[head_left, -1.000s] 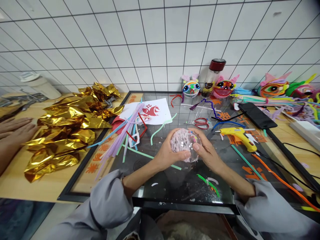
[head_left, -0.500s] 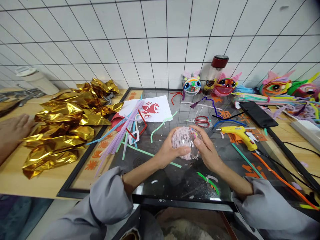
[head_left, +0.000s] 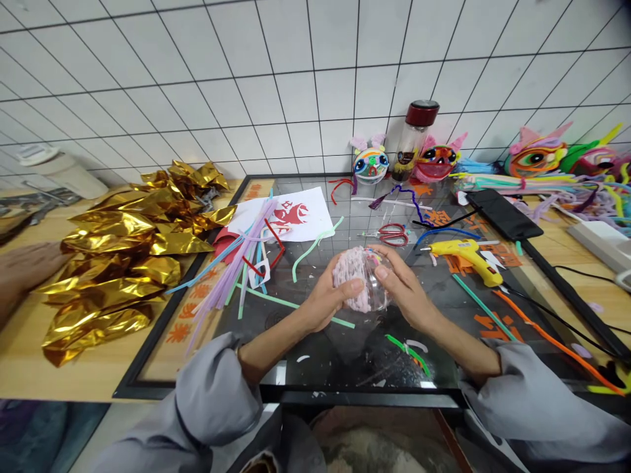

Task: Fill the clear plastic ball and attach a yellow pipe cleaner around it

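Observation:
Between my two hands is a clear plastic ball (head_left: 362, 279), its left part covered in pale pink fuzzy strands and its right part see-through. My left hand (head_left: 328, 295) wraps around the pink side, thumb across the front. On the clear side, my right hand (head_left: 407, 286) grips it with the thumb pressed near the top. A few small coloured bits show at the ball's upper right. Just behind it lie red-handled scissors (head_left: 393, 234). To the right rests a yellow hot glue gun (head_left: 468, 256), and a green pipe cleaner piece (head_left: 408, 353) lies nearer me.
Crumpled gold foil (head_left: 142, 256) covers the left side, beside another person's hand (head_left: 37, 259). Bundled pipe cleaners (head_left: 236, 263) lie by a white sheet (head_left: 310, 210) with a red print. Behind stand a bottle (head_left: 411, 141) and decorated animal heads (head_left: 436, 159). A black phone (head_left: 505, 213) lies right.
My view has shifted and tilted slightly. Both hands stay around the ball, which has turned a little, with more of its clear side now showing.

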A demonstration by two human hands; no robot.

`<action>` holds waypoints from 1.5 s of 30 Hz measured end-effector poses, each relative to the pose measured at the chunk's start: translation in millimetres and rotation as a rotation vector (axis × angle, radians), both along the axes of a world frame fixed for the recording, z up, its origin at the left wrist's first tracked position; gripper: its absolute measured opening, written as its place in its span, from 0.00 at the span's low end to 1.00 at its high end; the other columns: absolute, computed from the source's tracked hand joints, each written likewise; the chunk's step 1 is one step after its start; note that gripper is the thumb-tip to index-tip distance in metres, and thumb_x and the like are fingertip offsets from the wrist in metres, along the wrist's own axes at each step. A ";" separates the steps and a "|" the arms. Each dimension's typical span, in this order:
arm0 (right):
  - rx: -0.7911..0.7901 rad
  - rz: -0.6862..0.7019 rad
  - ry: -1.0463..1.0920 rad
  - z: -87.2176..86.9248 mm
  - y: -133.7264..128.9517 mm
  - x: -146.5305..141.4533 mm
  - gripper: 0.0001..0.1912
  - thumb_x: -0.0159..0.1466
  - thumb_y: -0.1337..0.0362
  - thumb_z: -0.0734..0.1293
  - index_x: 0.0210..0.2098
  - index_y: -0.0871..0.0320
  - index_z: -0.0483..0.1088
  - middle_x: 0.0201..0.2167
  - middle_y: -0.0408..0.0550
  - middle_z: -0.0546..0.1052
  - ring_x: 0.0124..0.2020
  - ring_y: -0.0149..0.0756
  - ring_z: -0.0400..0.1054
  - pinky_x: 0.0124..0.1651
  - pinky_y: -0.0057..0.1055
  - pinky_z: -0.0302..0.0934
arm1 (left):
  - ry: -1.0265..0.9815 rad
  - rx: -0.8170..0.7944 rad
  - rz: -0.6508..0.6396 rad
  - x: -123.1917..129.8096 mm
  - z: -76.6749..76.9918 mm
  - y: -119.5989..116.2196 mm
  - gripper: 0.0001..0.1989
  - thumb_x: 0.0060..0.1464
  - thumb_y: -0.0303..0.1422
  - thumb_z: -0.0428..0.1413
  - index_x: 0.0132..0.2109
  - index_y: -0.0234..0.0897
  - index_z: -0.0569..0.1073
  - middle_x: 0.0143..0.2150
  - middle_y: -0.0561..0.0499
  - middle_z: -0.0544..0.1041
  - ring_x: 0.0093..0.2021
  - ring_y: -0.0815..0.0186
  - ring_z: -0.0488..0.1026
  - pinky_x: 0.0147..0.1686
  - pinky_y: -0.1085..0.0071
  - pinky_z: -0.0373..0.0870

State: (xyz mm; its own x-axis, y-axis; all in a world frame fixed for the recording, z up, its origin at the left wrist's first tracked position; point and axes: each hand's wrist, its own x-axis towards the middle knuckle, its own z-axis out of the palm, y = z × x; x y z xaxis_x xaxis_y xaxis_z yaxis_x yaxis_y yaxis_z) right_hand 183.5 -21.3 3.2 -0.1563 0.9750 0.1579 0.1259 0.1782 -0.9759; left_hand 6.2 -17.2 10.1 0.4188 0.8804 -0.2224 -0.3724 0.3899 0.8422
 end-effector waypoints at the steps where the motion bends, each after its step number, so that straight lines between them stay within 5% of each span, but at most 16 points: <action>1: -0.019 0.024 0.029 0.0 -0.2 0.5 0.29 0.65 0.42 0.65 0.58 0.51 0.64 0.60 0.51 0.71 0.63 0.48 0.63 0.67 0.48 0.54 | 0.015 0.003 0.003 -0.2 0.1 0.2 0.47 0.34 0.48 0.73 0.59 0.40 0.64 0.57 0.41 0.74 0.47 0.55 0.77 0.37 0.67 0.76; 6: -0.083 0.081 0.055 2.4 -0.6 2.0 0.36 0.60 0.45 0.70 0.62 0.50 0.59 0.63 0.51 0.67 0.63 0.49 0.62 0.66 0.47 0.55 | 0.067 0.009 0.007 -1.3 2.3 -0.6 0.47 0.35 0.53 0.71 0.59 0.41 0.64 0.54 0.42 0.74 0.39 0.62 0.76 0.30 0.69 0.76; 13: -0.083 0.026 0.052 7.4 0.4 -2.2 0.33 0.54 0.50 0.72 0.56 0.52 0.62 0.53 0.49 0.71 0.53 0.46 0.67 0.59 0.42 0.61 | 0.044 0.004 -0.015 -0.7 1.3 -0.5 0.43 0.37 0.50 0.72 0.57 0.40 0.64 0.52 0.44 0.75 0.40 0.62 0.75 0.31 0.69 0.76; 29: -0.033 0.096 -0.053 14.8 -2.2 2.3 0.34 0.56 0.53 0.71 0.59 0.52 0.59 0.54 0.50 0.71 0.53 0.46 0.69 0.58 0.43 0.64 | 0.012 0.031 -0.022 -4.9 -0.5 0.6 0.44 0.39 0.46 0.71 0.60 0.41 0.64 0.58 0.41 0.74 0.53 0.51 0.75 0.38 0.66 0.75; 37: -0.023 0.100 -0.040 10.7 -5.4 0.9 0.36 0.60 0.50 0.70 0.62 0.52 0.57 0.59 0.53 0.69 0.57 0.47 0.67 0.62 0.45 0.60 | 0.030 0.161 0.052 -2.1 -7.7 0.8 0.44 0.39 0.47 0.72 0.61 0.39 0.64 0.58 0.42 0.74 0.58 0.51 0.71 0.57 0.57 0.69; 45: -0.023 0.114 0.078 3.2 -6.2 1.4 0.33 0.63 0.47 0.68 0.63 0.49 0.58 0.62 0.49 0.68 0.63 0.46 0.63 0.66 0.44 0.57 | 0.049 0.273 0.064 -2.6 -12.5 1.0 0.42 0.41 0.47 0.71 0.60 0.39 0.64 0.57 0.43 0.74 0.58 0.52 0.71 0.59 0.58 0.67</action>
State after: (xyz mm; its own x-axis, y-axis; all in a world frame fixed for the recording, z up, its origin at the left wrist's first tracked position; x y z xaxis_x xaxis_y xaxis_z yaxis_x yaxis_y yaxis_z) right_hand 184.9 -27.5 6.4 -0.2542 0.9552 0.1518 0.0295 0.1646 -0.9859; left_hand 3.6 -16.2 -2.4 0.3549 0.9349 0.0079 -0.3453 0.1232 0.9304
